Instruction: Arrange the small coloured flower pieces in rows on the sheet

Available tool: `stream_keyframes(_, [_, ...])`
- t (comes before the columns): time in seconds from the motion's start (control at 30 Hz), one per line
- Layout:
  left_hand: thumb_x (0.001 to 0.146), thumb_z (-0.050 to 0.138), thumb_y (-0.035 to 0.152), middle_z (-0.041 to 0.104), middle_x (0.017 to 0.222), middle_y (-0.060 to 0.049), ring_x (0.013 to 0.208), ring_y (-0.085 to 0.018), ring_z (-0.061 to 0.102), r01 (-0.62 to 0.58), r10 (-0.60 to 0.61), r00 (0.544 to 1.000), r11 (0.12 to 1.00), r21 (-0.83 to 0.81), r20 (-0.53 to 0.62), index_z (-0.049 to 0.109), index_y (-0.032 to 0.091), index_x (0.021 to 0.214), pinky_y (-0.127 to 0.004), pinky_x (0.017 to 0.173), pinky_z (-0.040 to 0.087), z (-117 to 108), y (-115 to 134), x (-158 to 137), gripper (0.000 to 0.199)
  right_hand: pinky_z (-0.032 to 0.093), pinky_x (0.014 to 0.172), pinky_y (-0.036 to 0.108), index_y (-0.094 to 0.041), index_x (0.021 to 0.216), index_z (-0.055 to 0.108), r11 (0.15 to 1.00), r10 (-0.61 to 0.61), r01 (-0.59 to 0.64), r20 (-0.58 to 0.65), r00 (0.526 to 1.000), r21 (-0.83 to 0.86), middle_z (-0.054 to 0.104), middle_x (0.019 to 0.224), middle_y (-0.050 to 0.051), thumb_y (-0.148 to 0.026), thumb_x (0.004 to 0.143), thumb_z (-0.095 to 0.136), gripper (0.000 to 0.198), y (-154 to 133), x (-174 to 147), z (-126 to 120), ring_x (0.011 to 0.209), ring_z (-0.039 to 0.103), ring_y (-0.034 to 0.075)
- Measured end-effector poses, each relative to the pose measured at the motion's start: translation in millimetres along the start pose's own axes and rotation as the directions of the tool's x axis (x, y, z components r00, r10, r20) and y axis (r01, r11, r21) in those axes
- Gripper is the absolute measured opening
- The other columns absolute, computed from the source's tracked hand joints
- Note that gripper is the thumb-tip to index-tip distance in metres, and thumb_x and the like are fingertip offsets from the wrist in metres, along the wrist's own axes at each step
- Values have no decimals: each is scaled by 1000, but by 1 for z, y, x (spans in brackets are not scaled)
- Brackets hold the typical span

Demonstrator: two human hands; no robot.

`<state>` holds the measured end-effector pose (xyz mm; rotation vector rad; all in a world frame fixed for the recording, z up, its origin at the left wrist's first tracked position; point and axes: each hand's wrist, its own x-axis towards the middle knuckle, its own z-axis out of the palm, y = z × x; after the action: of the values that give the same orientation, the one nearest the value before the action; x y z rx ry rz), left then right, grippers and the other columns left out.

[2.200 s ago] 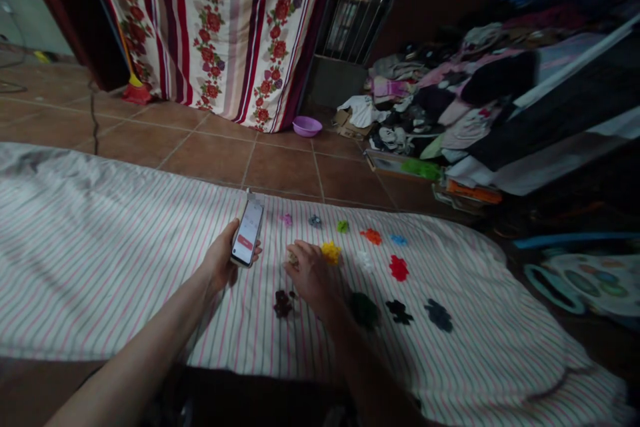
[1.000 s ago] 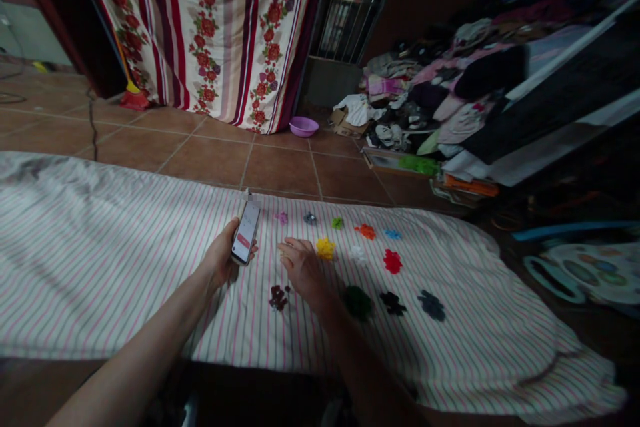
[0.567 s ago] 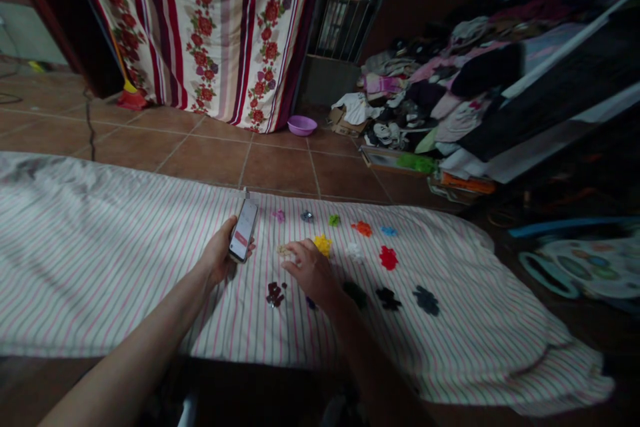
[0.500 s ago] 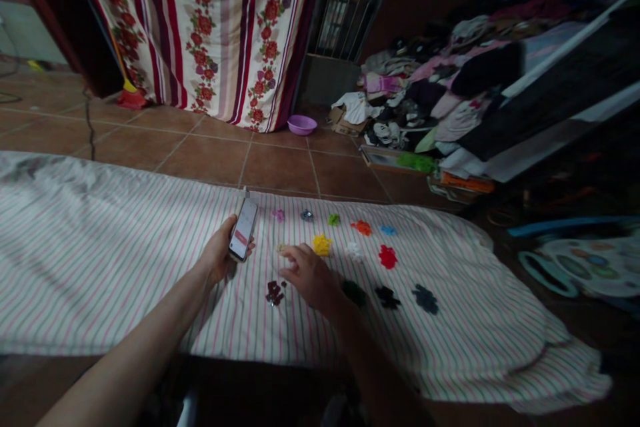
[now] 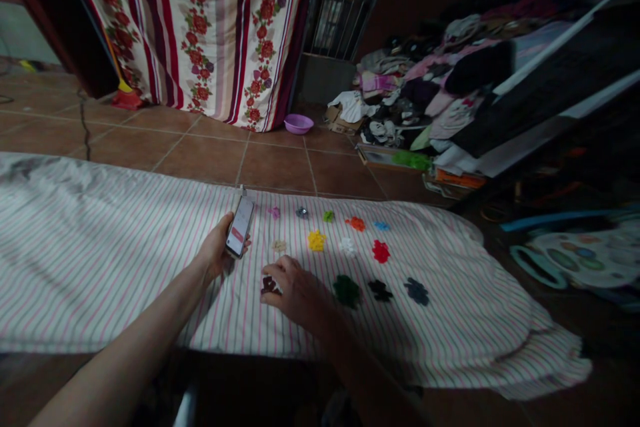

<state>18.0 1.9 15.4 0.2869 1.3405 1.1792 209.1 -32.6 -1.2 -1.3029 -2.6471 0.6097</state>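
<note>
My left hand [image 5: 220, 245] is wrapped around a smartphone [image 5: 240, 225], its lit screen tilted up toward me. My right hand [image 5: 293, 287] reaches over a pile of small dark brown pieces [image 5: 271, 285], thumb and fingers spread apart on either side and partly hiding it. Whether the fingertips touch the pieces I cannot tell. Just beyond lie a beige pile [image 5: 279, 245] and a yellow pile [image 5: 316, 240]. To the right of the wrist sits a dark green pile [image 5: 347, 290], followed by a black pile [image 5: 381, 290] and a dark grey pile [image 5: 417, 291].
Pink [image 5: 274, 212], silver-grey [image 5: 302, 212], lime green [image 5: 328, 215], orange [image 5: 356, 223] and blue [image 5: 381, 225] piles form the far row; white [image 5: 347, 247] and red [image 5: 381, 251] lie nearer. All rest on a striped cloth [image 5: 125, 247]. Beyond is a purple basin [image 5: 299, 123].
My right hand has moved from beside the beige pile toward me, over the brown pile, uncovering the beige and dark green piles. My left hand keeps hold of the smartphone. The view has shifted slightly.
</note>
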Motion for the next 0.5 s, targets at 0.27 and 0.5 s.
stream_keyframes(0.27, [93, 42, 44, 63, 61, -4, 48, -14, 61, -35, 38, 998, 997, 63, -43, 60, 12, 91, -23, 45, 49, 3, -4, 4, 37, 45, 86, 31, -18, 93, 65, 995, -85, 83, 23, 996, 47, 60, 95, 5, -25, 84, 67, 11, -7, 0, -4, 96, 56, 19])
stream_keyframes(0.5, [87, 50, 51, 61, 56, -3, 48, -15, 59, -86, 96, 991, 992, 95, -98, 62, 13, 85, -23, 46, 47, 6, -12, 8, 40, 44, 90, 36, -18, 113, 62, 991, -127, 126, 18, 992, 50, 58, 106, 8, -36, 77, 75, 42, -5, -7, 3, 102, 53, 22])
